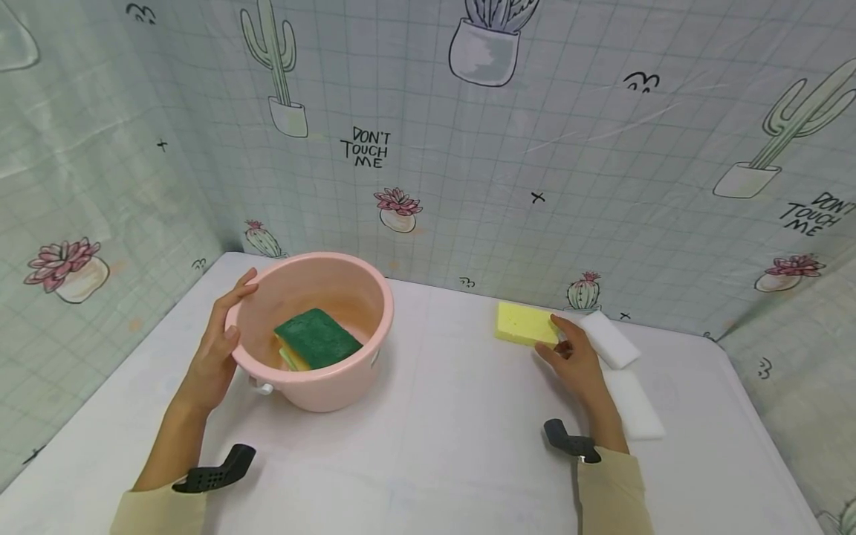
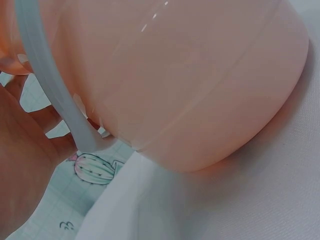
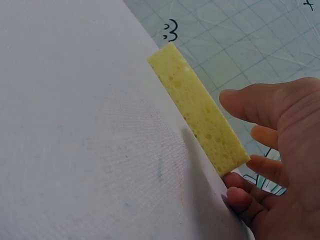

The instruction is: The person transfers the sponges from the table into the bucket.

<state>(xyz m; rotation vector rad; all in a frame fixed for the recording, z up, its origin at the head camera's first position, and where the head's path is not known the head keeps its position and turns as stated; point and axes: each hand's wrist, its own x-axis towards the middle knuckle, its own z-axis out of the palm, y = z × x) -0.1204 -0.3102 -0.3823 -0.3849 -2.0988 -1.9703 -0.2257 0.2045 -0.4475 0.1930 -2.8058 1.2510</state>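
A pink bucket (image 1: pixel 354 379) stands at the left of the white table, its grey handle (image 2: pixel 47 75) hanging down the side in the left wrist view. My left hand (image 1: pixel 212 364) grips the bucket's left rim. Inside lies a sponge with a green scouring face (image 1: pixel 317 338) on top and yellow beneath. Farther right, a yellow sponge (image 1: pixel 524 323) lies flat near the back edge. The fingers and thumb of my right hand (image 1: pixel 576 364) are spread about its right end. In the right wrist view the thumb hovers close to the sponge (image 3: pixel 200 112); firm contact is not plain.
Two white sponge-like blocks, one farther back (image 1: pixel 610 339) and one nearer (image 1: pixel 634 405), lie just right of my right hand. A cactus-print cloth (image 1: pixel 428 148) rises behind the white tabletop (image 1: pixel 428 461) and along its sides. Both wrists wear black camera mounts.
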